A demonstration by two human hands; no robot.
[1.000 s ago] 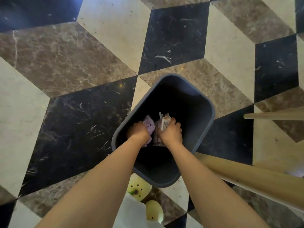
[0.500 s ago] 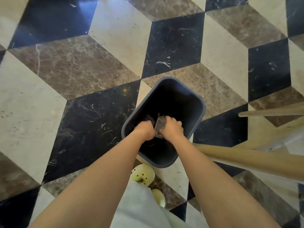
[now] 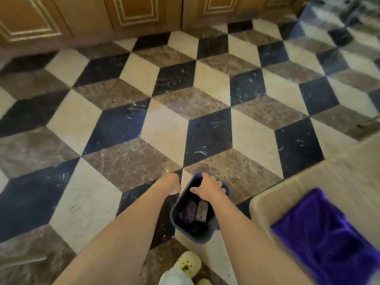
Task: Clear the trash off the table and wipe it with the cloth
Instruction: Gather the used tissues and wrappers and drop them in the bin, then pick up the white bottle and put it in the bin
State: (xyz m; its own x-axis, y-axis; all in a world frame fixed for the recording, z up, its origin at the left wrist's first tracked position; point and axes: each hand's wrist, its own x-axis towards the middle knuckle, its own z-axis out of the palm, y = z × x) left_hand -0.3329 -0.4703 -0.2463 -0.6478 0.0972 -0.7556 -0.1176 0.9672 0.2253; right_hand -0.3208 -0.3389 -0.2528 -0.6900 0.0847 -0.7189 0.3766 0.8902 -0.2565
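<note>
Nearest to me, my pale shoe (image 3: pixel 188 263) stands on the floor tiles (image 3: pixel 164 132). To my right, the purple cloth (image 3: pixel 327 233) lies rumpled on the corner of the beige table (image 3: pixel 292 188); it looks soft and light, so I judge it best taken by a bunched handful near its middle. The table edge runs just beside the dark bin (image 3: pixel 193 233), a corner to mind when I turn. In the bin lie the trash pieces (image 3: pixel 195 209), crumpled and light by their look. My right hand (image 3: pixel 211 187) rests spread over the bin's far rim, holding nothing; my left hand (image 3: pixel 169 185) hangs empty beside the bin, fingers loosely curled. Beyond, open floor reaches to the wooden cabinets (image 3: pixel 135 13), leaving ample room to my left.
</note>
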